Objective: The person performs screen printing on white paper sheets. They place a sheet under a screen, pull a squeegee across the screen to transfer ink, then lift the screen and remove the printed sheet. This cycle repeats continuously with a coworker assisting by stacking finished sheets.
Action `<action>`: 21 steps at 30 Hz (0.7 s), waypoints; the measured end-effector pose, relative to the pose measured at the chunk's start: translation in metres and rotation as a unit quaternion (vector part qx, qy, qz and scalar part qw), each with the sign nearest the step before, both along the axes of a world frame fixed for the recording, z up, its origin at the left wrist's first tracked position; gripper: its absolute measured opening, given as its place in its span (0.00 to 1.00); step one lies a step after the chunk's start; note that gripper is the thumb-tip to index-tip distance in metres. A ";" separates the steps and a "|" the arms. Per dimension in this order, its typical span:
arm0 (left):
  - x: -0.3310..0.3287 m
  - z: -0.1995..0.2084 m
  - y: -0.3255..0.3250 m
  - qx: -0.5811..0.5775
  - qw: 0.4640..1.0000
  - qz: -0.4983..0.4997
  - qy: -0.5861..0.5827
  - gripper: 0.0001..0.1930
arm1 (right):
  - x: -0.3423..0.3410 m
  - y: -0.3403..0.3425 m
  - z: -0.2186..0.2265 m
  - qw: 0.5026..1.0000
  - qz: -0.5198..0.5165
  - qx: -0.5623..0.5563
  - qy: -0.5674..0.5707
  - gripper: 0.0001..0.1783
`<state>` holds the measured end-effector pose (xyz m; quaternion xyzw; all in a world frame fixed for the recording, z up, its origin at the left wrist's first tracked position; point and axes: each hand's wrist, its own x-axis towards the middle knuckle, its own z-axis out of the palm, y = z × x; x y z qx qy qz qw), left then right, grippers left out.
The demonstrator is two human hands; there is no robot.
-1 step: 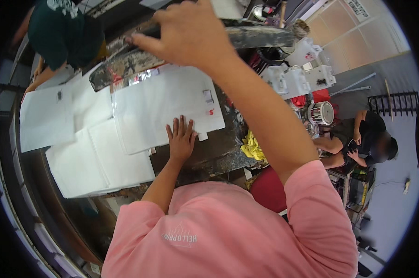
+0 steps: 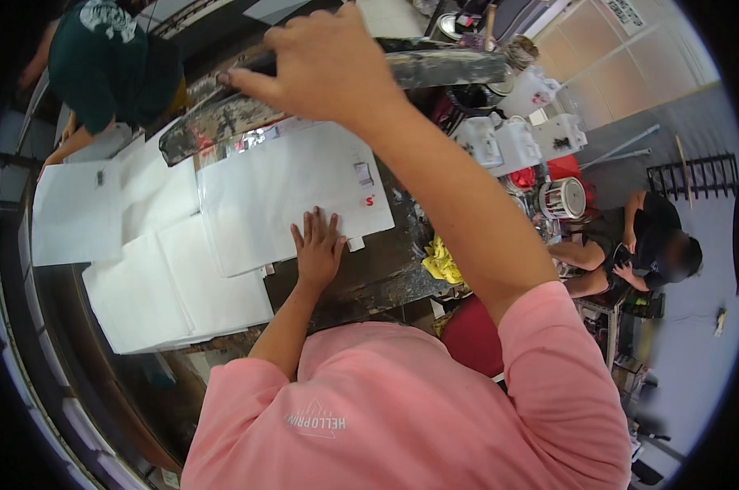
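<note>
My left hand (image 2: 317, 249) lies open with fingers spread on the near edge of a white sheet (image 2: 280, 180). That sheet bears a small grey rectangle and a small red mark near its right end. Up at the far side, my right hand (image 2: 329, 65) is closed over the edge of an ink-stained screen printing frame (image 2: 214, 126), thumb toward the left. The frame is raised, and its bar runs behind my hand to the right. Part of the frame and some of my right fingertips are hidden.
More white sheets (image 2: 141, 286) overlap at left, where a co-worker in a dark green shirt (image 2: 100, 65) handles one sheet (image 2: 75, 216). Yellow cloth (image 2: 441, 261), white jugs (image 2: 520, 147) and a paint can (image 2: 563, 198) stand or lie at right. Another person (image 2: 651, 229) sits beyond.
The view has shifted slightly. Both my hands keep their places on the sheet and the frame; the co-worker's sheet sits slightly farther left in view.
</note>
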<state>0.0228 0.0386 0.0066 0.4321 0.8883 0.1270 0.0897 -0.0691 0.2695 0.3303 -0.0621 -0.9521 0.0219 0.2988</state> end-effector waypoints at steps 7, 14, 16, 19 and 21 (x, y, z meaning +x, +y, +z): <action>-0.032 0.161 -0.023 0.536 0.714 0.113 -0.436 0.50 | 0.015 -0.007 -0.021 1.000 0.010 0.006 0.016 0.44; -0.015 0.165 -0.080 0.559 0.324 0.349 -0.679 0.66 | 0.099 -0.031 -0.126 0.972 0.077 -0.064 -0.213 0.34; -0.010 0.122 -0.087 0.518 0.363 0.346 -0.693 0.66 | 0.111 -0.031 -0.167 0.962 0.087 -0.069 -0.248 0.29; -0.001 0.068 -0.090 0.456 0.367 0.398 -0.707 0.66 | 0.142 -0.043 -0.220 0.965 0.099 -0.108 -0.218 0.24; -0.009 0.045 -0.089 0.423 0.375 0.418 -0.711 0.66 | 0.152 -0.051 -0.241 0.965 0.075 -0.122 -0.217 0.24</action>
